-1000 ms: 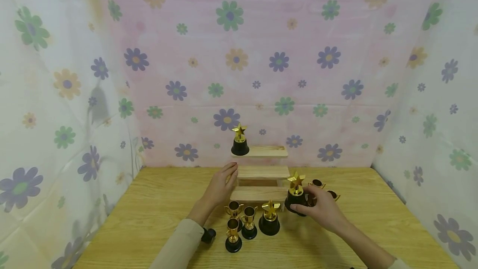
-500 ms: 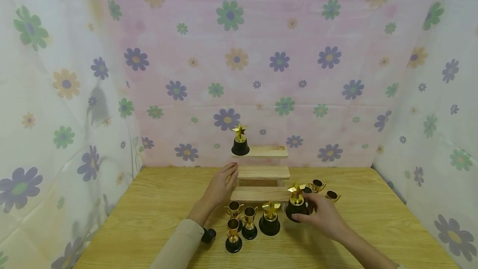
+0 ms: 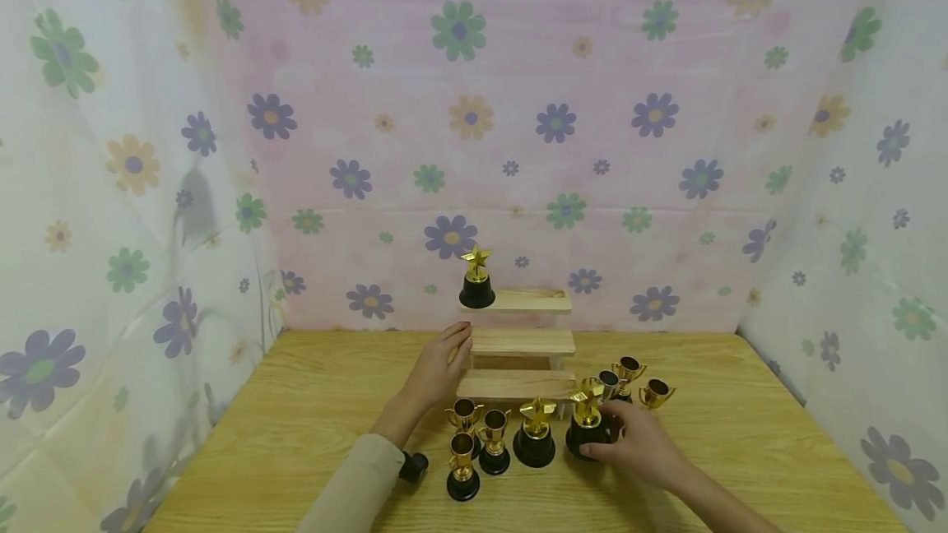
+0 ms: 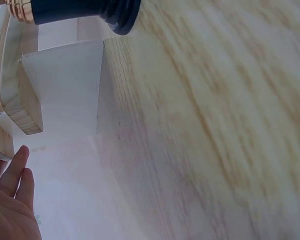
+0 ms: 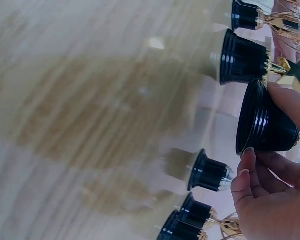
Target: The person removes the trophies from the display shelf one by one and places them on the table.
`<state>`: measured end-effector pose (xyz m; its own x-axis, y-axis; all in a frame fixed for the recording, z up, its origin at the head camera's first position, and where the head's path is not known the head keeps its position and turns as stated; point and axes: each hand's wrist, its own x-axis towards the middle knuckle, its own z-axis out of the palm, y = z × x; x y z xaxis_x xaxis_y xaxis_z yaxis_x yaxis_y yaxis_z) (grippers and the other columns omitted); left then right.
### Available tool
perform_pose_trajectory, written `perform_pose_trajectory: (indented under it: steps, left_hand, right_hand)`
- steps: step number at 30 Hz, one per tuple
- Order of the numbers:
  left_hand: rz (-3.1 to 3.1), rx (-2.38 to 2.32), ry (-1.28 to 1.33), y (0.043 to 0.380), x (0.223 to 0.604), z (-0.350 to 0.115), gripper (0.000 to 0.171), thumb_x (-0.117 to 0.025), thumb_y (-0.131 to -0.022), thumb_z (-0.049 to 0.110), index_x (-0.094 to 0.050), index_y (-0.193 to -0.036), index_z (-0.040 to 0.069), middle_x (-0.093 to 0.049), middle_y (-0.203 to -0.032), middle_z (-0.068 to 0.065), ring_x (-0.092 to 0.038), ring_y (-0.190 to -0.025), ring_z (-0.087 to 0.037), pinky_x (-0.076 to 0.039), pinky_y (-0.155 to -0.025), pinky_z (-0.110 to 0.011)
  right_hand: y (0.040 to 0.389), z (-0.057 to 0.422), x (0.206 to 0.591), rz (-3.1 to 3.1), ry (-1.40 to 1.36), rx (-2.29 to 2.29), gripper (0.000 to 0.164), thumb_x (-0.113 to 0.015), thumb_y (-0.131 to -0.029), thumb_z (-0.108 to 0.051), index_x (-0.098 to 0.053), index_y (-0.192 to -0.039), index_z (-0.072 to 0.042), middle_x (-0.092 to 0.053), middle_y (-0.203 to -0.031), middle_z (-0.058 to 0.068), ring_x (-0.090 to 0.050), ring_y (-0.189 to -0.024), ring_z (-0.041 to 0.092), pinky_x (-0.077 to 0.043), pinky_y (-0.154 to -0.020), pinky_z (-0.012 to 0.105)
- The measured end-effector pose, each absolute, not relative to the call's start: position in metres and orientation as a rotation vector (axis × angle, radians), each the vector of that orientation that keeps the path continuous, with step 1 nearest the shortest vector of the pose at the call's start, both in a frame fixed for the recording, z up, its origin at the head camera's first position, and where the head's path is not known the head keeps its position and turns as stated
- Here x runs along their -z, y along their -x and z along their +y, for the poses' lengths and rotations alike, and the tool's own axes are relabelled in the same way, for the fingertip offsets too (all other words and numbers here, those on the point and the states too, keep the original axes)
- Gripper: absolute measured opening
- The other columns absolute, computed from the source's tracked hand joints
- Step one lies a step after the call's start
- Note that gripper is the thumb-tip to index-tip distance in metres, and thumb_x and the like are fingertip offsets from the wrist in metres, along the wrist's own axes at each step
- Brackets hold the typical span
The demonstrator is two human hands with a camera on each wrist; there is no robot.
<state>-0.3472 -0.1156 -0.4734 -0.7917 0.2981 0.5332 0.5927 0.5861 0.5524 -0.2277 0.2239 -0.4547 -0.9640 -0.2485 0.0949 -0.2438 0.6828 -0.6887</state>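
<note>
In the head view my right hand [image 3: 640, 444] grips the black base of a gold star trophy [image 3: 587, 429]. The underside of that base [image 5: 252, 117] shows in the right wrist view, so it is off the table. A second star trophy [image 3: 535, 441] stands just to its left. My left hand [image 3: 435, 364] is at the left side of a tiered wooden shelf [image 3: 522, 341], its fingers fairly straight. In the left wrist view the fingers [image 4: 16, 172] are by the end of a tier; contact is unclear. Another star trophy [image 3: 477, 282] stands on the top tier's left end.
Several gold cup trophies [image 3: 494, 442] stand in front of the shelf. More cups, one silver [image 3: 610, 385], are grouped right of it. A black-based object [image 3: 413, 466] is partly hidden by my left sleeve. Flowered cloth [image 3: 511, 146] hangs behind the wooden table [image 3: 333, 401].
My right hand has lowered the star trophy and brought it toward the front, beside the other star trophy. The left hand has stayed in place at the shelf.
</note>
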Motion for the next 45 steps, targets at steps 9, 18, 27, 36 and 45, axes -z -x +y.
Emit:
perform_pose_trajectory:
  steps: [9, 18, 27, 36, 45]
  left_hand:
    - [-2.434, 1.051, 0.732, 0.347, 0.472, -0.116, 0.043, -0.049, -0.11, 0.023, -0.057, -0.142, -0.005, -0.053, -0.15, -0.019, -0.048, -0.141, -0.037, -0.04, -0.116, -0.05]
    - [-2.429, 1.036, 0.734, 0.35, 0.472, -0.116, 0.043, -0.049, -0.111, 0.023, -0.058, -0.141, -0.006, -0.053, -0.149, -0.019, -0.049, -0.14, -0.037, -0.04, -0.116, -0.051]
    - [-2.438, 1.04, 0.725, 0.35, 0.472, -0.116, 0.043, -0.05, -0.11, 0.024, -0.058, -0.142, -0.004, -0.054, -0.149, -0.018, -0.049, -0.14, -0.036, -0.04, -0.116, -0.049]
    - [-2.434, 1.043, 0.73, 0.351, 0.475, -0.117, 0.042, -0.051, -0.11, 0.023, -0.059, -0.141, -0.004, -0.054, -0.149, -0.018, -0.049, -0.14, -0.036, -0.04, -0.116, -0.049]
    - [-2.443, 1.048, 0.721, 0.35, 0.475, -0.117, 0.044, -0.049, -0.11, 0.026, -0.059, -0.142, -0.003, -0.054, -0.149, -0.017, -0.049, -0.14, -0.036, -0.04, -0.117, -0.048]
  right_hand:
    - [0.229, 0.224, 0.471, 2.866, 0.492, 1.137, 0.067, -0.092, -0.076, -0.032, -0.066, -0.123, 0.009, -0.068, -0.099, 0.004, -0.057, -0.077, 0.012, -0.051, -0.067, 0.028]
    - [0.231, 0.223, 0.474, 2.833, 0.575, 1.148, 0.065, -0.09, -0.078, -0.031, -0.066, -0.123, 0.01, -0.066, -0.092, 0.002, -0.052, -0.068, 0.007, -0.046, -0.061, 0.025]
    - [0.234, 0.223, 0.477, 2.81, 0.593, 1.152, 0.065, -0.09, -0.079, -0.03, -0.065, -0.123, 0.01, -0.067, -0.095, 0.006, -0.055, -0.07, 0.008, -0.049, -0.061, 0.026]
    - [0.232, 0.222, 0.482, 2.82, 0.545, 1.163, 0.061, -0.091, -0.077, -0.028, -0.067, -0.118, 0.01, -0.069, -0.109, 0.014, -0.059, -0.076, 0.013, -0.051, -0.063, 0.025]
    - [0.232, 0.223, 0.484, 2.797, 0.541, 1.195, 0.059, -0.091, -0.077, -0.027, -0.066, -0.117, 0.009, -0.066, -0.101, 0.008, -0.058, -0.075, 0.012, -0.051, -0.062, 0.025]
